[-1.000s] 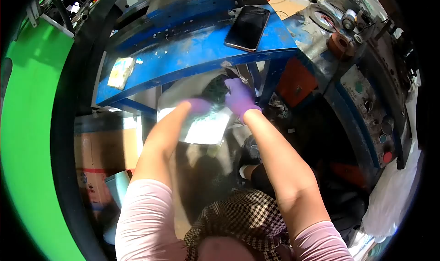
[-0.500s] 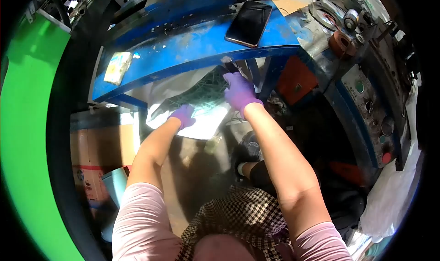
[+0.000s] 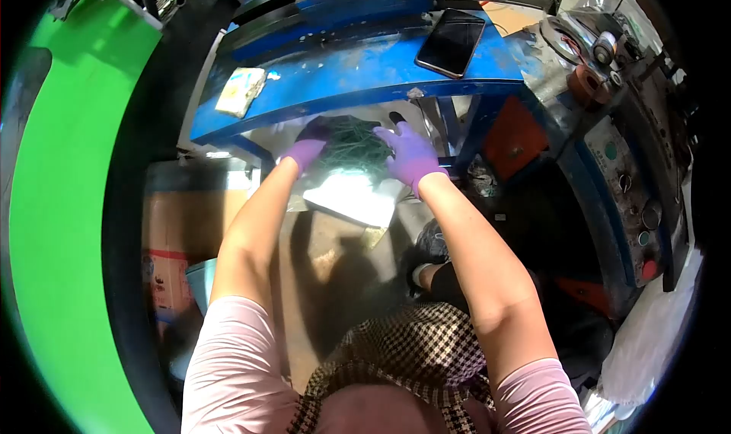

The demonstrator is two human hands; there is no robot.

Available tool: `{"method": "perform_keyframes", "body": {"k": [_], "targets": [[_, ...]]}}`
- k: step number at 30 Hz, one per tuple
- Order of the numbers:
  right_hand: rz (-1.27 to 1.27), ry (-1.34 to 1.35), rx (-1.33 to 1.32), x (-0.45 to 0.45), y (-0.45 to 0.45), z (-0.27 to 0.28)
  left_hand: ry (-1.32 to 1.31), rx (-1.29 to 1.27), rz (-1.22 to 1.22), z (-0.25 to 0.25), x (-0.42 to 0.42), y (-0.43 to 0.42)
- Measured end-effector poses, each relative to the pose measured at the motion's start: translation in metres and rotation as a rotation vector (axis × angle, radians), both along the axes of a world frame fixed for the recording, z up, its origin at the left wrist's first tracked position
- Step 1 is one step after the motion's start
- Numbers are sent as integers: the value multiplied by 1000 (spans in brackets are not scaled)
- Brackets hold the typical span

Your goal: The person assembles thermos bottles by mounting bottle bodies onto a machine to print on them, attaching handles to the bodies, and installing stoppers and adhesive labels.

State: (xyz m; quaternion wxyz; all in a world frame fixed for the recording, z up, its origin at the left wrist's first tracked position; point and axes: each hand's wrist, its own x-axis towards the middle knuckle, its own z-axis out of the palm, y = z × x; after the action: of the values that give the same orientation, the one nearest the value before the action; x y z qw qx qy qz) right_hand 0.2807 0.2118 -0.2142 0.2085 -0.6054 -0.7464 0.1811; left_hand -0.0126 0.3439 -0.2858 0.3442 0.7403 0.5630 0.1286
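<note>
A heap of thin dark green strips (image 3: 352, 148) lies on a white sheet or bag (image 3: 354, 198) beneath the blue bench. On the heap's left side is my left hand (image 3: 306, 154) in a purple glove, its fingers reaching into shadow, so their grip is unclear. My right hand (image 3: 413, 154), gloved the same way, is at the right side of the strips with its fingers apart. A dark tip shows on one of its fingers. Sunlight glares on the near part of the white sheet.
The blue bench (image 3: 343, 80) spans above my hands, carrying a phone (image 3: 451, 44) and a small yellowish packet (image 3: 241, 91). A control panel (image 3: 628, 194) stands at right. Cardboard boxes (image 3: 171, 228) are at left, beside a large green panel (image 3: 65, 228).
My left hand has moved from the sheet's near edge forward to the heap's left side. My right hand has spread its fingers beside the strips. The view has shifted slightly.
</note>
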Motion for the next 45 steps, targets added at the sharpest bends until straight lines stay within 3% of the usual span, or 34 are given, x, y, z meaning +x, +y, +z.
{"method": "perform_keyframes", "body": {"k": [2, 4, 5, 6, 7, 9, 10, 13, 15, 17, 18, 22, 25, 27, 28, 29, 30, 33, 35, 36, 37, 38, 40, 41, 42, 44, 45], "targets": [[-3, -63, -40, -6, -1, 11, -253, -263, 235, -3, 1, -15], [14, -200, -75, -9, -5, 42, 193, 83, -100, 7, -6, -43], [23, -267, -92, -13, -9, 58, -548, -219, 287, 16, 5, -77], [8, -94, -117, -13, -15, 61, -571, -129, 342, 27, 14, -115], [24, -93, -102, -15, -16, 61, -593, -35, 392, 35, 17, -145], [42, -93, -68, -20, -18, 52, -543, -22, 342, 39, 9, -188], [34, -71, -6, -23, -20, 39, -533, -157, 410, 40, 5, -206], [108, -226, 70, -28, -29, 22, -641, -223, 469, 13, -20, -265], [147, -295, -20, -29, -44, 37, -590, -69, 374, -35, -55, -309], [200, -352, -69, -34, -54, 42, -730, -122, 594, -21, -68, -358], [255, -328, -98, -33, -55, 42, -905, -249, 845, -7, -72, -385], [467, -194, -254, -17, -58, 57, -1426, -330, 1378, -19, -169, -474], [514, -141, -372, -21, -85, 108, -1587, -288, 1308, -67, -284, -552], [555, -82, -145, -19, -120, 132, -1765, -416, 1498, -11, -287, -578], [581, -32, -50, -19, -144, 152, -1850, -494, 1588, 6, -295, -590], [595, 18, 44, -20, -169, 174, -2117, -837, 1439, -30, -331, -608], [621, 38, 146, -18, -189, 187, -1892, -632, 1559, -47, -333, -613], [645, 85, 210, -7, -250, 229, -1637, -352, 1718, -30, -311, -589], [586, 121, 269, 4, -289, 251, -1707, -333, 1785, -25, -310, -566], [552, 166, 258, 9, -304, 250, -1640, -350, 1674, -23, -313, -555], [491, 191, 283, 14, -320, 248, -1464, -56, 1601, 10, -277, -539], [456, 247, 280, 16, -334, 247, -1204, 184, 1626, 3, -282, -524], [385, 259, 366, 19, -356, 243, -538, 481, 1606, 22, -267, -502], [379, 271, 379, 22, -365, 232, -138, 540, 1548, 66, -242, -492], [379, 266, 379, 25, -375, 225, -350, 756, 1343, 89, -227, -479], [383, 290, 393, 25, -387, 221, -360, 1090, 865, 177, -178, -463], [364, 305, 379, 23, -390, 221, -165, 1205, 608, 236, -143, -459]]}}
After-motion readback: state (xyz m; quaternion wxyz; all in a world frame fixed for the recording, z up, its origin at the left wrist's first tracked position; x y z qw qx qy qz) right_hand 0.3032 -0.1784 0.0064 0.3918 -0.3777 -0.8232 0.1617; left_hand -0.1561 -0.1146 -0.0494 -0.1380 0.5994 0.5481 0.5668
